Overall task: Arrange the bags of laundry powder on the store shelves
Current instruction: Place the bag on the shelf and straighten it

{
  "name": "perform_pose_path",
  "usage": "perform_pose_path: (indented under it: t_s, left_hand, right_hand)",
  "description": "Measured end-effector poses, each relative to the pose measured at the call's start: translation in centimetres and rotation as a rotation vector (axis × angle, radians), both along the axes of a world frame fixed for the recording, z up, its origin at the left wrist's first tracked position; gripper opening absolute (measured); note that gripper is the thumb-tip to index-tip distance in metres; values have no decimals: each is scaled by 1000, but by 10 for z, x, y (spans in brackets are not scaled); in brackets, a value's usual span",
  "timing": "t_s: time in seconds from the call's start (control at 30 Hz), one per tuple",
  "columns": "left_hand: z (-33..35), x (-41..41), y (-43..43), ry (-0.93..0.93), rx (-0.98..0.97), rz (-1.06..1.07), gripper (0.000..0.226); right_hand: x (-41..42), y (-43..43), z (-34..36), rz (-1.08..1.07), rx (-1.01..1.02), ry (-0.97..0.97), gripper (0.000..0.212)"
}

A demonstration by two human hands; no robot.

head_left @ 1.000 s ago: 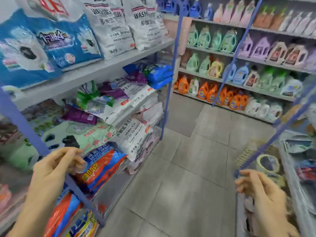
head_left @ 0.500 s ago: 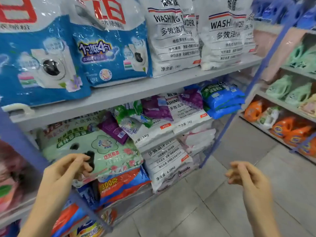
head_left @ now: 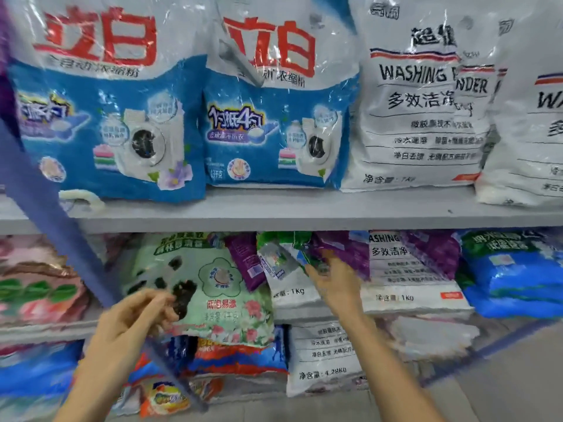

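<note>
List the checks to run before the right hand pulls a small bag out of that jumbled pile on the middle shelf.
1. Right hand at the pile: ok, its fingertips reach the small green bag.
2. Grip closed on a bag: cannot tell, the fingertips are blurred.
3. Left hand free to help: ok, loosely curled in front of the large green bag, seemingly holding nothing.
4. Small bags tidy: not ok, the purple bag and its neighbours lie tilted over the white 1 kg bags.
5. Bags on the top shelf upright: ok, the blue-and-white bags stand side by side.
</note>
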State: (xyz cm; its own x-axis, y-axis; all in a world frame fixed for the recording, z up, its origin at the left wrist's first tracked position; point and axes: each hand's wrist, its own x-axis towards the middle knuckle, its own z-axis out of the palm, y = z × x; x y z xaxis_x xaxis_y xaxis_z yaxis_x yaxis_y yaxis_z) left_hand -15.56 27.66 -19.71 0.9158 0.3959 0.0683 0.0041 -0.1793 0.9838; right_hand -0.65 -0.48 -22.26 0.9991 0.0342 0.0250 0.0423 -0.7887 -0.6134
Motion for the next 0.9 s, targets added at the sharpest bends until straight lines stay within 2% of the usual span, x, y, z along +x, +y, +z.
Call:
perform_pose_path:
  t_s: [0.07,0.13,0.2,0.27,0.37,0.43,0.5,0.57,0.63,0.73,0.8,0.9]
  left_hand:
    - [-1,-7,-12,13,20,19,17]
    - [-1,-13,-23,21,53,32,17]
    - [-1,-18,-35,35,69,55,17]
    - [-3,-21,-46,38,72,98,17]
    - [-13,-15,-65,54,125,132,14]
    - [-21,-7,-79,77,194,134,12]
    - [-31,2,-92,117,366,86,34]
    - [-42,10,-102,161,458,24,72]
    - [-54,12,-108,195,404,-5,100]
    - [-71,6,-108,237,147,71,111]
    - [-79,3,-112,257,-35,105,95]
    - [-91,10,-115,167,-145,134,63]
  right_hand:
    - [22,12,-9,47,-98,30,57]
    - [31,19,-19,67,-141,-65,55]
    - [34,23,-22,95,-167,-214,36]
    - [38,23,-15,110,-145,-271,20]
    - [50,17,6,166,-66,-170,29]
    - [52,15,22,239,121,-78,26]
    - [49,17,34,262,302,14,22]
    - [40,21,44,249,418,111,26]
    - [26,27,57,238,595,165,21]
    - [6,30,72,235,851,265,16]
    - [-7,28,76,260,945,402,17]
    - [-22,27,79,309,1030,555,28]
